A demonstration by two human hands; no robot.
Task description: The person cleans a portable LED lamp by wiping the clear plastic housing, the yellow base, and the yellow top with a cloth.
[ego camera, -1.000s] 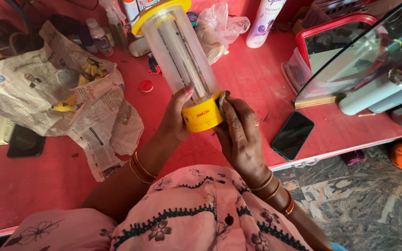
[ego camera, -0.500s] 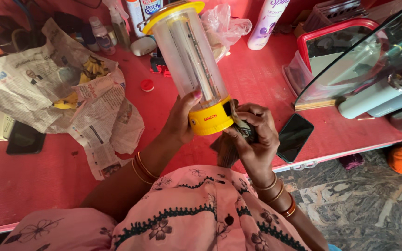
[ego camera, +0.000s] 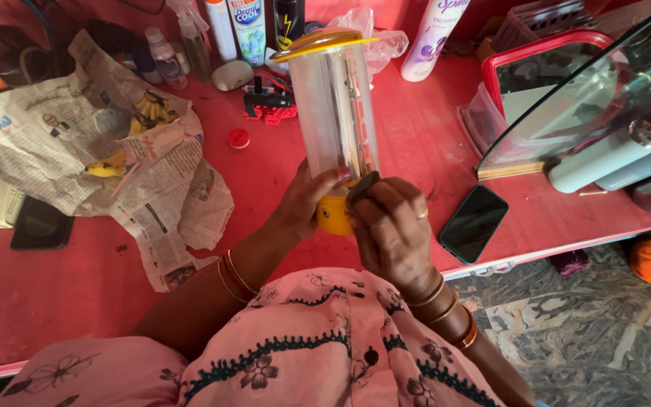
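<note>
A tall clear plastic lantern (ego camera: 337, 105) with a yellow top rim and yellow base stands nearly upright above the red table (ego camera: 408, 128). My left hand (ego camera: 307, 202) wraps around its yellow base from the left. My right hand (ego camera: 389, 230) presses a dark cloth (ego camera: 363, 185) against the base and lower tube from the right, covering most of the yellow part. Bangles ring both wrists.
A black phone (ego camera: 474, 221) lies right of my hands near the table edge. Crumpled newspaper (ego camera: 107, 151) with bananas lies at the left. Bottles and spray cans (ego camera: 250, 30) line the back. A red-framed mirror (ego camera: 544, 60) and glass panel (ego camera: 604, 83) are at the right.
The lantern has swung from a leftward tilt to nearly upright. My right hand moved up with the cloth over the yellow base, hiding most of it.
</note>
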